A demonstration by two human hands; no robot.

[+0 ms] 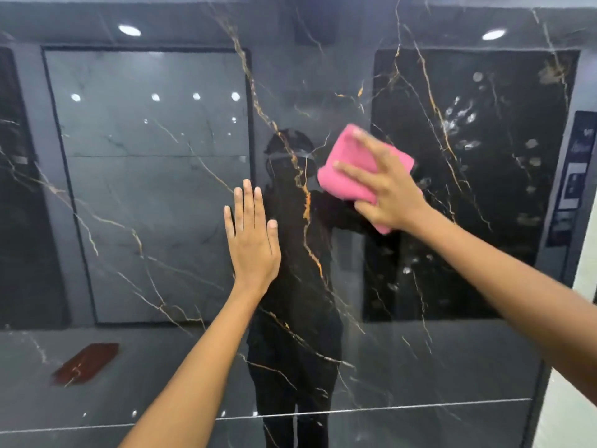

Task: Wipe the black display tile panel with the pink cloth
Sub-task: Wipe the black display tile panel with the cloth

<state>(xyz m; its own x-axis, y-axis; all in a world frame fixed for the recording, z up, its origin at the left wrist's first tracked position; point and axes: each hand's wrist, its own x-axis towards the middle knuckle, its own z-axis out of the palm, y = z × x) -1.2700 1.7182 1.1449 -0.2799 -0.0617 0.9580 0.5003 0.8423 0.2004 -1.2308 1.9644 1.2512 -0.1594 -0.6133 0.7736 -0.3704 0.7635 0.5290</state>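
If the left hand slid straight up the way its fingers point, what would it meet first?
Probably nothing: the left hand lies flat on the glossy black gold-veined tile panel, with only bare panel above its fingers.

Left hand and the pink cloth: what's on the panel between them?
Head view: only bare glossy panel lies between the left hand and the cloth, crossed by an orange-gold vein and the person's dark reflection.
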